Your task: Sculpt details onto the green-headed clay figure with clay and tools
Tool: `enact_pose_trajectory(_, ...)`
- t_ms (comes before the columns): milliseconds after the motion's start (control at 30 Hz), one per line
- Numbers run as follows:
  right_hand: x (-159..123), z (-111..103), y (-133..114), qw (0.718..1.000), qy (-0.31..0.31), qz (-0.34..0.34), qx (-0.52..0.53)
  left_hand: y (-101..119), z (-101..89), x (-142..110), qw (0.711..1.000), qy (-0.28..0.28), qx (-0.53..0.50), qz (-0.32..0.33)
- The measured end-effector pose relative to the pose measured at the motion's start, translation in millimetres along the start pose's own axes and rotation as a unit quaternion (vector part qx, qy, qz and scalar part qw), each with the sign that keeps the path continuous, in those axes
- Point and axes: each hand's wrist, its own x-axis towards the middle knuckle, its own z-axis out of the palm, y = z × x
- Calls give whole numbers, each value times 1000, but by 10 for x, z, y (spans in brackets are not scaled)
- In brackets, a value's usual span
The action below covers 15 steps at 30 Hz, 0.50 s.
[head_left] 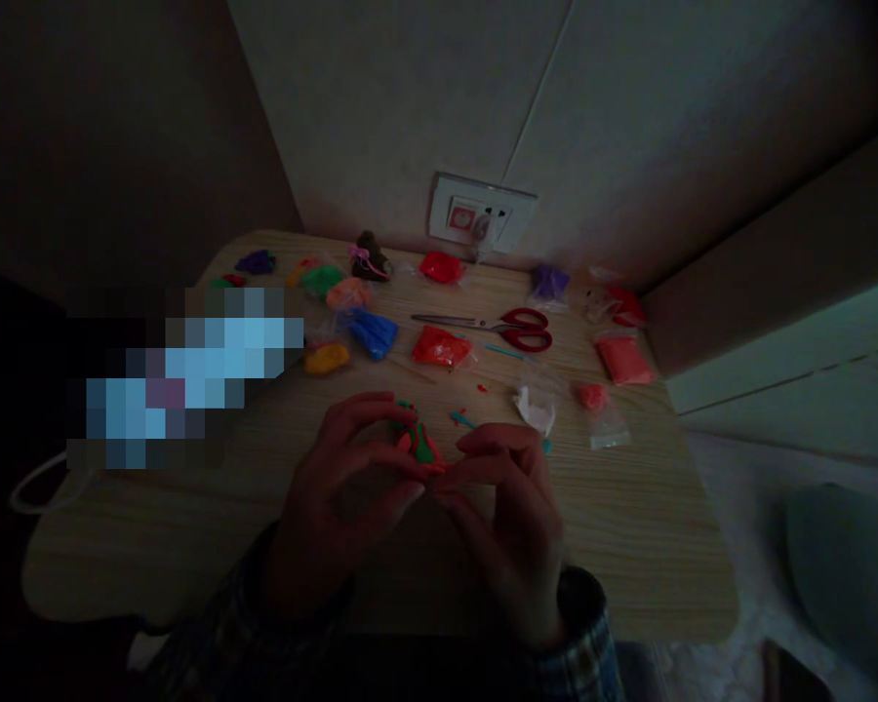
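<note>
Between my two hands is a small red and green clay figure (423,447), partly hidden by fingers. My left hand (351,478) grips its left side and lower edge with curled fingers and thumb. On the other side, my right hand (508,497) pinches at the figure's lower right end; its fingertips touch there, and I cannot make out whether a separate bit of clay sits in them. Just beyond the hands a light-blue modelling tool (462,419) lies on the wooden table (629,546), with small red crumbs around it.
Red-handled scissors (483,324) lie across the table's middle. Around them are bagged clays: red (441,346), blue (372,333), yellow (327,359), white (536,409), pink (623,358) and purple (550,283). A brown clay figure (370,258) stands near the wall socket (481,214). A blurred-out screen (219,361) is at left.
</note>
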Motion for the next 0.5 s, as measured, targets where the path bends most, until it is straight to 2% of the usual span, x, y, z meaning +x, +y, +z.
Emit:
enact_pose_trajectory(167, -16, 5, 6, 1000, -10, -15, -12, 8, -14, 5, 999, -4, -44, -9)
enact_pose_trajectory(500, -45, -2, 28, 999, -25, -33, -27, 7, -9, -12, 997, -20, -66, -36)
